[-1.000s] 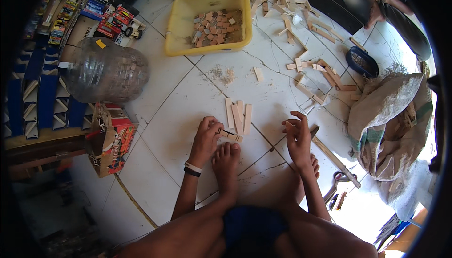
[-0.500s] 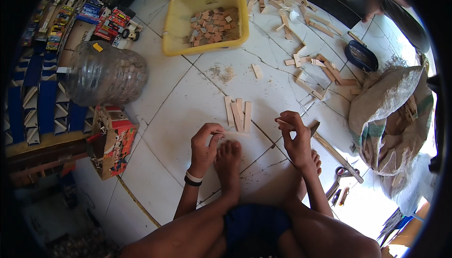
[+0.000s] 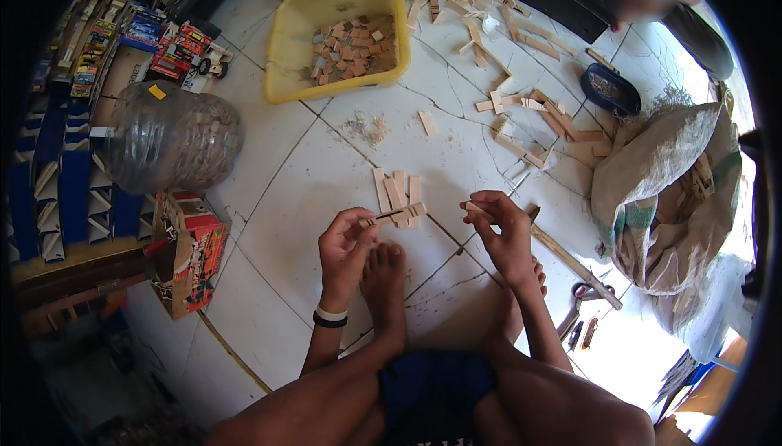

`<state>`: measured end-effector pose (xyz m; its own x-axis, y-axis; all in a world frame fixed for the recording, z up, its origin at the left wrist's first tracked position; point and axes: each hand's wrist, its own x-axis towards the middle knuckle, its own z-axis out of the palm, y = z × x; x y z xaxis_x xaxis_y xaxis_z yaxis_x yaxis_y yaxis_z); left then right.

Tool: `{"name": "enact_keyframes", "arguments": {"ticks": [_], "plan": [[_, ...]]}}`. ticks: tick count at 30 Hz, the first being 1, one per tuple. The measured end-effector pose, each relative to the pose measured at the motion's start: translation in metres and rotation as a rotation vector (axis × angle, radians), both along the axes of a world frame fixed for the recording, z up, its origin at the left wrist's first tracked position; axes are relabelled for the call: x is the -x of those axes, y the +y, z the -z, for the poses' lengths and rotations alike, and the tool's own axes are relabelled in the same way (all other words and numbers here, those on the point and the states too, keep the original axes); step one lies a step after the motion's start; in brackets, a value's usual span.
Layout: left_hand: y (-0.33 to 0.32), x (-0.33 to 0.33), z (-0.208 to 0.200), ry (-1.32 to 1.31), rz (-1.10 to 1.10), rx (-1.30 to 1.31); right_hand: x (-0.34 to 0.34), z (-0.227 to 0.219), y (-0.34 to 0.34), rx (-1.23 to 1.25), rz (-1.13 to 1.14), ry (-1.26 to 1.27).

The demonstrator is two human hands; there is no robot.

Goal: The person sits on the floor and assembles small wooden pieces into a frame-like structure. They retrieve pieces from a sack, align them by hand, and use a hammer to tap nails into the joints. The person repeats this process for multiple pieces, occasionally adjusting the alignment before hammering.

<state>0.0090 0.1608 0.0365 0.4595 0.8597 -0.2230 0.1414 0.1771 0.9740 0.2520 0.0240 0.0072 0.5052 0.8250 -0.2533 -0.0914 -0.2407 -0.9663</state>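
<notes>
Between the thumb and fingers of my left hand (image 3: 344,254) is one end of a slim wooden piece (image 3: 393,215), its free end angled to the right. It seems to have small blocks at both ends and a dark gap along its middle. My right hand (image 3: 507,236) pinches a small pale wood bit (image 3: 479,211), partly hidden by the fingers, apart from the left hand's piece. Just beyond my left hand, several short wooden slats (image 3: 380,185) lie side by side on the tiles, partly covered by the held piece. My bare feet rest beside both hands.
A yellow tub (image 3: 277,79) holds small wood squares. To the right lie a hammer (image 3: 574,268), scissors (image 3: 575,307) and an open sack (image 3: 652,177) of wood. On the left stand a clear plastic jug (image 3: 175,136) and a red carton (image 3: 204,259). Another person is at far right.
My left hand has turned and raised the wooden piece, so its gapped face now shows over the slats. My right hand still pinches its bit. The whole view has shifted slightly.
</notes>
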Motion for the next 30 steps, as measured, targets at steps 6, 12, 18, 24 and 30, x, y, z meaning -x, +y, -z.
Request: {"name": "enact_keyframes", "arguments": {"ticks": [6, 12, 18, 24, 30], "plan": [[0.012, -0.047, -0.003, 0.255, 0.275, -0.483, -0.021, 0.007, 0.008, 0.061, 0.104, 0.103], [0.014, -0.102, 0.007, 0.238, 0.43, -0.74, -0.038, -0.013, 0.02, -0.023, 0.154, 0.218], [0.017, -0.131, 0.019, 0.235, 0.402, -0.706, -0.057, -0.02, 0.038, -0.051, 0.163, 0.223], [0.012, -0.134, 0.023, 0.177, 0.331, -0.578, -0.059, -0.013, 0.044, -0.048, 0.071, 0.194], [0.003, -0.136, 0.027, 0.143, 0.311, -0.542, -0.057, -0.006, 0.044, 0.013, 0.028, 0.224]]}}
